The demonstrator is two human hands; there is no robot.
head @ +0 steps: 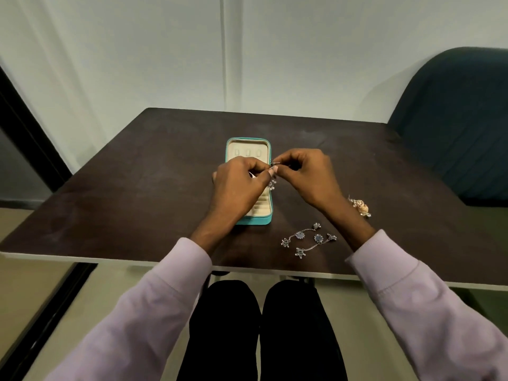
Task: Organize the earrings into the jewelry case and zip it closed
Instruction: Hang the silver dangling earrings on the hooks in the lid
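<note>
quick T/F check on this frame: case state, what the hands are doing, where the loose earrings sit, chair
1. The teal jewelry case lies open on the table. True.
2. The left hand rests flat on the table, away from the case. False: both it and the right hand pinch a small silver earring above the case.
3. Two long silver chain earrings lie on the table, right of the case. True.
4. The gold-toned earring sits inside the case. False: it lies on the table by the right wrist.
5. A dark chair stands at the table's far right. True.
</note>
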